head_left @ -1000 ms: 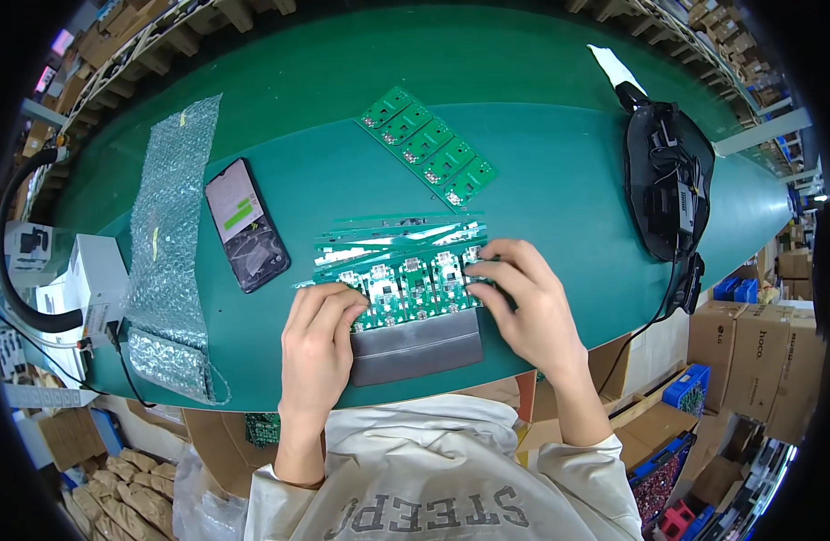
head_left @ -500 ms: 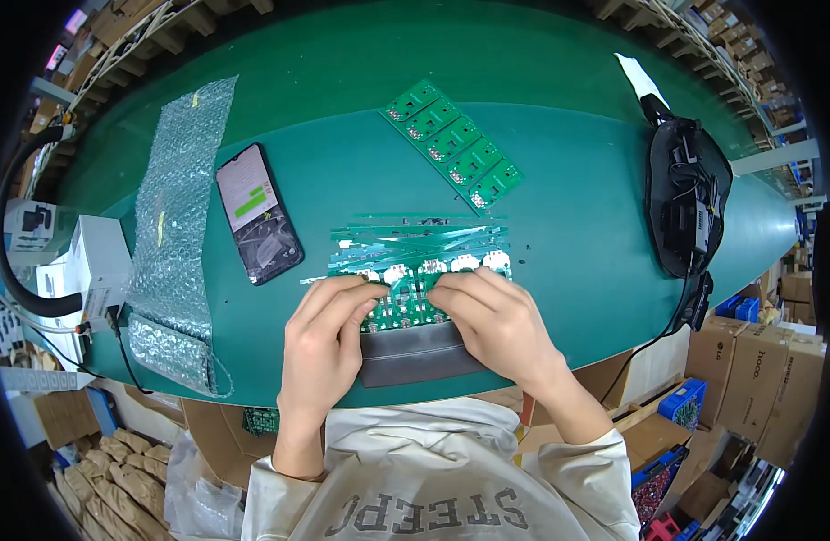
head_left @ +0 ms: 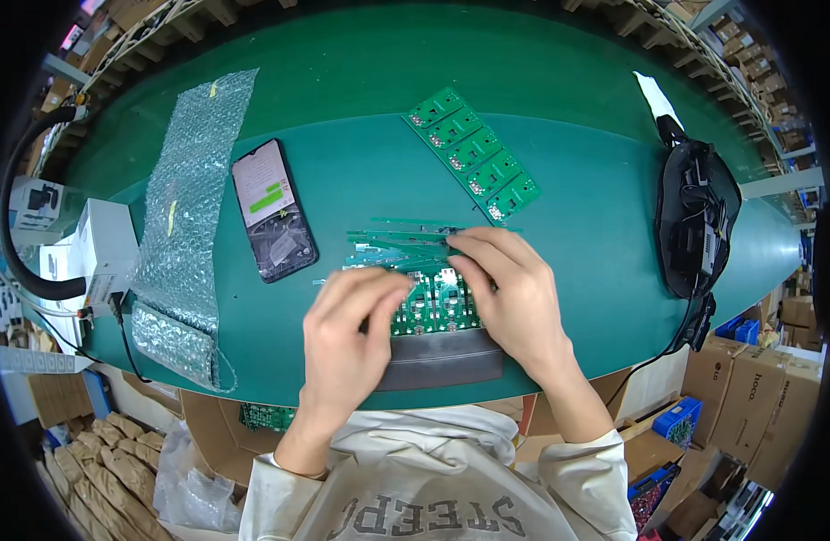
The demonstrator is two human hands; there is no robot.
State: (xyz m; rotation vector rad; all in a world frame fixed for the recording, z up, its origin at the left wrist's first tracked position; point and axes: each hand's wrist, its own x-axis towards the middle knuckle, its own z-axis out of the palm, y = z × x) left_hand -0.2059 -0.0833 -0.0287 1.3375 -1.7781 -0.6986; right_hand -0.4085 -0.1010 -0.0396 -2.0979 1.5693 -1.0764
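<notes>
A green circuit board panel (head_left: 433, 307) fitted with small parts and silvery connectors lies at the near edge of the table, against a dark grey block (head_left: 442, 361). My left hand (head_left: 347, 316) is closed over its left part, fingers curled on the board; the fingertips are partly hidden. Just beyond it lies a loose pile of thin green strips (head_left: 397, 243). Over the right end of the pile reaches my right hand (head_left: 519, 293). Its forefinger is at the strips, its thumb apart and lower, with nothing discernible between them.
A bare green panel (head_left: 474, 153) lies slanted farther off. To the left are a phone (head_left: 273, 212), bubble wrap (head_left: 190, 180) and a white box (head_left: 104, 252). A black bag-like item (head_left: 699, 212) with a cable lies right. Below the edge stand cardboard boxes (head_left: 748, 388).
My right hand has moved from the board up and away to the strip pile. My left hand remains at the board's left part. The whole view has shifted slightly.
</notes>
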